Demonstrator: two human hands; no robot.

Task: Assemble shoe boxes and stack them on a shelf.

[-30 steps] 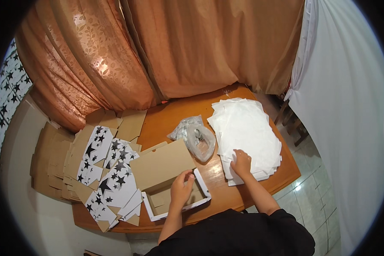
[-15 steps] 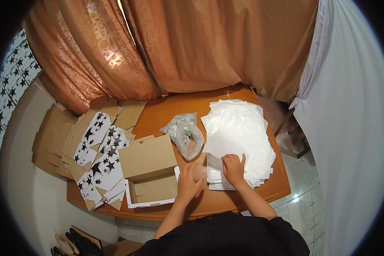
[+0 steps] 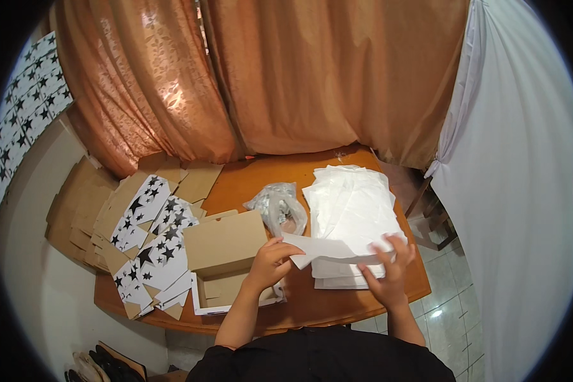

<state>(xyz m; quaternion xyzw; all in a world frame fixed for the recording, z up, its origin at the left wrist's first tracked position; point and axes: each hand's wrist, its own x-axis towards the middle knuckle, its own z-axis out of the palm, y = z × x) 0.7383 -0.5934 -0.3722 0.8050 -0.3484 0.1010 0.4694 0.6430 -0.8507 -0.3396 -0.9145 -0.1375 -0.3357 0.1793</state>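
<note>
Pinched between the thumb and fingers of my left hand (image 3: 270, 262) is the left end of a white paper sheet (image 3: 328, 249). Its near edge lifts and curls above the stack of white paper sheets (image 3: 353, 200). My right hand (image 3: 391, 272) is at the sheet's right end with fingers spread and slightly blurred; whether they touch the paper is unclear. To the left of my left hand stands an open cardboard box (image 3: 226, 242), brown inside with its lid raised. My left forearm covers part of the box's right side.
Beyond the box sits a clear plastic bag (image 3: 279, 204) with silvery contents. Flat star-printed box blanks (image 3: 162, 254) overlap at the left of the wooden table (image 3: 232, 184), beside plain brown cardboard (image 3: 76, 204). An orange curtain (image 3: 312, 76) hangs behind, a white cloth (image 3: 503, 159) at right.
My left hand has taken hold of a sheet's left end and lifted it. My right hand has moved right, its fingers spreading. The view has shifted slightly.
</note>
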